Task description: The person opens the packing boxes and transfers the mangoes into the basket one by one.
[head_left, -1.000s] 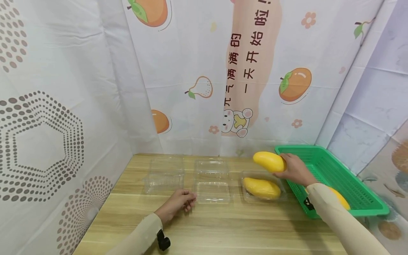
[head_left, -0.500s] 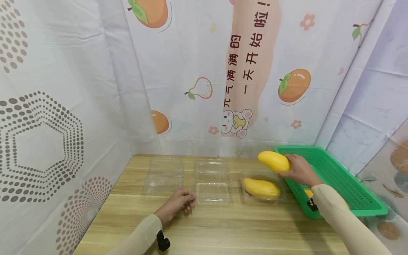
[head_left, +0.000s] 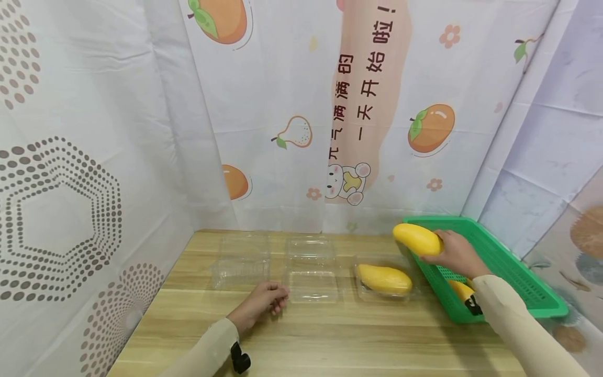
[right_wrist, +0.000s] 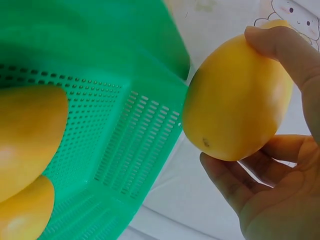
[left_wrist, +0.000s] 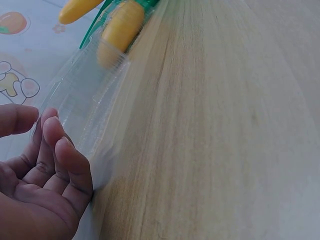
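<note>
In the head view, my right hand grips a yellow mango above the left rim of the green basket. The right wrist view shows the thumb on top of this mango and the fingers beneath. My left hand lies by the middle clear plastic container, whose lid is folded back. In the left wrist view, thumb and index finger of the hand pinch that container's edge. Another mango lies in the right-hand clear container.
A third clear container stands open at the left of the wooden table. More mangoes lie in the basket. Printed curtains close off the back and sides.
My right hand has moved to the right with the mango, over the basket's edge. The left hand stays by the middle container.
</note>
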Motion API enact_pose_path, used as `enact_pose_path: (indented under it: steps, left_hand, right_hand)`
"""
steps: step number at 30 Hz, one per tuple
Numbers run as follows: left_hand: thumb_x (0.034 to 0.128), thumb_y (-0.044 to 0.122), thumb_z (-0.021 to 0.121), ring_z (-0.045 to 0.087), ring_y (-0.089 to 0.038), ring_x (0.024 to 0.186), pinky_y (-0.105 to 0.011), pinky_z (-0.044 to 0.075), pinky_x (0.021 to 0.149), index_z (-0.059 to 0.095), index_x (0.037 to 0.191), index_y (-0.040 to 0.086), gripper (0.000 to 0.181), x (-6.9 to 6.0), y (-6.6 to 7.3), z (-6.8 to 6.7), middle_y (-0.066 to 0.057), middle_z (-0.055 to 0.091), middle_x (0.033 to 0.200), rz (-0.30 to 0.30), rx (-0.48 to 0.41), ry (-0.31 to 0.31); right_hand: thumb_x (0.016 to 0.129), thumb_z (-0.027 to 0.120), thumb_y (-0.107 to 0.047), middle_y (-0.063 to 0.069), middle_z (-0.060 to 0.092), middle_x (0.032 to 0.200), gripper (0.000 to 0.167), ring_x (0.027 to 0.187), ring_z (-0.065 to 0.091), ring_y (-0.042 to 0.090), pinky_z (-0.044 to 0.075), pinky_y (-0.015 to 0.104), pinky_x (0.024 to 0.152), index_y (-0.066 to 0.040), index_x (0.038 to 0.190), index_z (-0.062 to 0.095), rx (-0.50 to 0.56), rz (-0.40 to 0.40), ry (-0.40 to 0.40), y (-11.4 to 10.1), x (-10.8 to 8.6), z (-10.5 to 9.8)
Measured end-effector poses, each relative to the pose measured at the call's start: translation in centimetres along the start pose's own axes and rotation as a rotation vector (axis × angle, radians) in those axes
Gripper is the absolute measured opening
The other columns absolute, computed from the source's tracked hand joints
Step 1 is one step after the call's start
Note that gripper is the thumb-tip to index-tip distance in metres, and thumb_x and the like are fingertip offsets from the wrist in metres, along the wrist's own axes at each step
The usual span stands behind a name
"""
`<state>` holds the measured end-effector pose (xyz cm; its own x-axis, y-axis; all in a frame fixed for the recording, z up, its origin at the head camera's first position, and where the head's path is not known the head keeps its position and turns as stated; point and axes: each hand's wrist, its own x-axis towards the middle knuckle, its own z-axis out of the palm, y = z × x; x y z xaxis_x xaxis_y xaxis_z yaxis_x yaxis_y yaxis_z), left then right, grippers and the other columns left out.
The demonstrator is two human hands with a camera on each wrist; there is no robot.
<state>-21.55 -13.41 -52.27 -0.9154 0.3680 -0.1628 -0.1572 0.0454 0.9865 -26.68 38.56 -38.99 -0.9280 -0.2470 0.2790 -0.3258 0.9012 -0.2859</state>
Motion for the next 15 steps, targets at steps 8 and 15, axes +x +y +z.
enact_pose_path:
  steps: [8,15]
  left_hand:
    - [0.1024,0.018,0.063,0.052,-0.011,0.064,-0.022,0.046,0.057,0.066,0.096,-0.004,0.023,0.1,-0.1,-0.1,-0.005,0.062,0.078,-0.011,0.003,0.011]
    - [0.1026,0.018,0.062,0.052,-0.01,0.062,-0.021,0.046,0.056,0.066,0.094,-0.003,0.023,0.2,-0.1,0.0,-0.004,0.062,0.076,-0.02,0.006,0.014]
  right_hand:
    - [0.079,0.088,-0.043,0.017,0.064,0.094,0.08,0.075,0.052,0.024,0.043,0.036,0.06,0.017,0.124,0.059,-0.027,0.017,-0.011,1.3,-0.7,-0.7]
    - [0.08,0.087,-0.043,0.012,0.059,0.085,0.079,0.07,0.049,0.022,0.04,0.036,0.058,0.019,0.12,0.058,-0.039,0.054,-0.038,2.3,-1.8,-1.2]
